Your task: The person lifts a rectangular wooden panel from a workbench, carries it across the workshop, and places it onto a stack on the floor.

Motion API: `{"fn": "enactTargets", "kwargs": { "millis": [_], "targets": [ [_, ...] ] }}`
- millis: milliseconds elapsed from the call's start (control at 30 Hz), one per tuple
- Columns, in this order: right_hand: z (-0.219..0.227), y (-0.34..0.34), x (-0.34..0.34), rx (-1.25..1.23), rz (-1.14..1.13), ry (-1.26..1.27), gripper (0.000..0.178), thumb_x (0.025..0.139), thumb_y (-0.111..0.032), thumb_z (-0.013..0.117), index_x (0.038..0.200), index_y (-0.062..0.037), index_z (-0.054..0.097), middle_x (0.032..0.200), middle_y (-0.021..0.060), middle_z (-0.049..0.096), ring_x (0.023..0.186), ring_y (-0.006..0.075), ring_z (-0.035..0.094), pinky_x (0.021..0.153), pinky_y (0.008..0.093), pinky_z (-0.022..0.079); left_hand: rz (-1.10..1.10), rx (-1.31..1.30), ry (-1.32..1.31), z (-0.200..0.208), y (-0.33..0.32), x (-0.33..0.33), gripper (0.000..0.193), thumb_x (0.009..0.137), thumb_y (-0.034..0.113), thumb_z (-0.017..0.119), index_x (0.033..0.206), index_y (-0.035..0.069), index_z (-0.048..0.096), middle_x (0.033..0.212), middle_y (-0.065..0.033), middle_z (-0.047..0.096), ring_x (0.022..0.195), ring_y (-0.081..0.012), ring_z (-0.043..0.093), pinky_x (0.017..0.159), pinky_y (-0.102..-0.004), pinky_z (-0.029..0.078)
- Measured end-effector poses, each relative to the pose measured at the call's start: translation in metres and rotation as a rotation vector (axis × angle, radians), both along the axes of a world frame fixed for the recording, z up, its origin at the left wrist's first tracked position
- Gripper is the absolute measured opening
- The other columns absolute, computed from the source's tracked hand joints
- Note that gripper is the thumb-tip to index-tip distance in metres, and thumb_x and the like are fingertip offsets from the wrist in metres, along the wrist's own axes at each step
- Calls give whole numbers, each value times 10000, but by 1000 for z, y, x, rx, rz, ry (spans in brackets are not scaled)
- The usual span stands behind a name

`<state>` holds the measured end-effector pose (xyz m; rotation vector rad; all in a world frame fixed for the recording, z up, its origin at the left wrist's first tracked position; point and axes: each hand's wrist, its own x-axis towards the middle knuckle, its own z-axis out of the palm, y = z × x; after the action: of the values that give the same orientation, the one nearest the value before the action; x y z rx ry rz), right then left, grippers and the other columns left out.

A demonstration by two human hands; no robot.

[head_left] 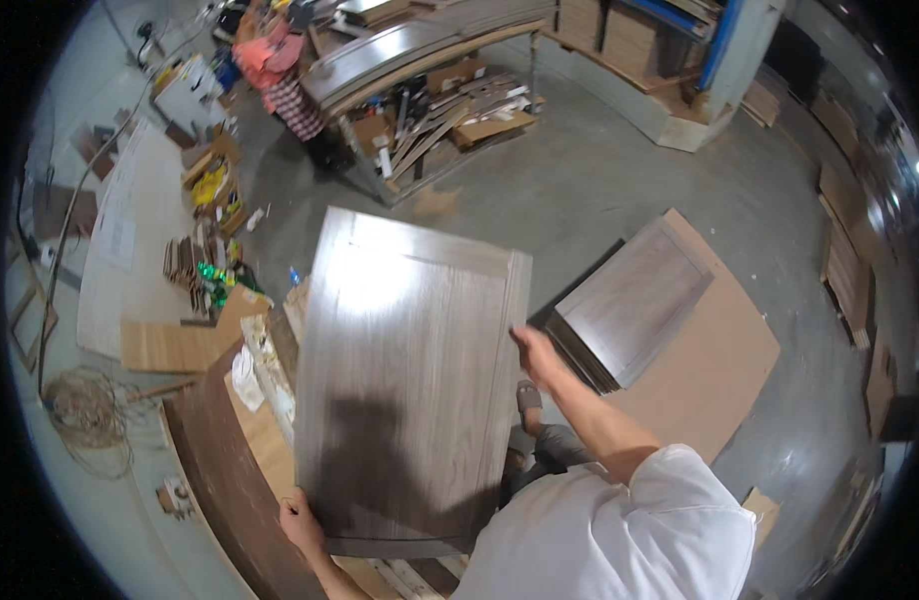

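Note:
A large grey-brown wood-grain cabinet door (410,340) with a raised frame is held up in front of me, tilted, with a bright light glare on its upper left. My left hand (302,522) grips its lower left edge. On the opposite long edge, about midway up, my right hand (540,357) is closed round the frame. The fingertips behind the door are hidden. To the right, a stack of similar cabinet doors (635,305) lies on a brown cardboard sheet (695,400) on the floor.
Beneath the held door is a workbench (215,470) with wood strips and a white rag (247,380). Ahead, another person (285,85) stands at a table (420,75) with scrap pieces under it. A coiled cable (85,410) hangs at left; panels (848,280) lean at right.

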<state>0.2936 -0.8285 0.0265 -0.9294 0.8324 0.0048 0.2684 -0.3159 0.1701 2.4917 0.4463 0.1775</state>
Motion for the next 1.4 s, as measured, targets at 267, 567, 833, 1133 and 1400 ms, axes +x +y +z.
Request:
{"fn": "enactTargets", "kwargs": {
  "millis": [267, 567, 833, 1133, 1400],
  "targets": [
    [211, -175, 79, -299, -346, -343, 785, 869, -508, 606, 1399, 34, 403, 1427, 229, 429, 1298, 318, 436, 1062, 405, 344, -335, -301, -287, 6, -108, 69, 443, 1007, 349, 482, 729, 6, 443, 657, -44, 408, 662, -164, 379, 609, -351, 354],
    [261, -227, -35, -527, -294, -135, 876, 814, -656, 594, 1402, -19, 464, 1464, 233, 402, 1355, 336, 381, 1101, 476, 275, -691, -271, 236, -133, -188, -19, 470, 1021, 325, 391, 796, -68, 520, 646, -221, 486, 598, -245, 431, 579, -438, 382],
    [259, -201, -105, -663, -455, -173, 655, 834, -481, 699, 1237, 22, 584, 1165, 149, 641, 1090, 223, 588, 922, 338, 455, -872, -407, 108, -121, -186, -34, 474, 1035, 308, 354, 781, -69, 487, 633, -197, 436, 593, -258, 414, 577, -424, 378],
    [252, -175, -136, -832, -272, -576, 703, 865, -316, 696, 1413, 2, 393, 1324, 146, 540, 1181, 199, 527, 973, 328, 419, -861, -380, 96, -117, -165, -36, 471, 1029, 299, 356, 803, -83, 515, 690, -235, 510, 641, -288, 489, 624, -432, 398],
    [291, -140, -133, -642, -433, -190, 566, 879, -448, 657, 1187, 23, 599, 1088, 123, 662, 1005, 204, 609, 900, 329, 460, -816, -430, 153, -113, -144, -47, 461, 1012, 287, 344, 805, -87, 516, 728, -230, 542, 678, -278, 502, 647, -427, 411]
  ]
}}
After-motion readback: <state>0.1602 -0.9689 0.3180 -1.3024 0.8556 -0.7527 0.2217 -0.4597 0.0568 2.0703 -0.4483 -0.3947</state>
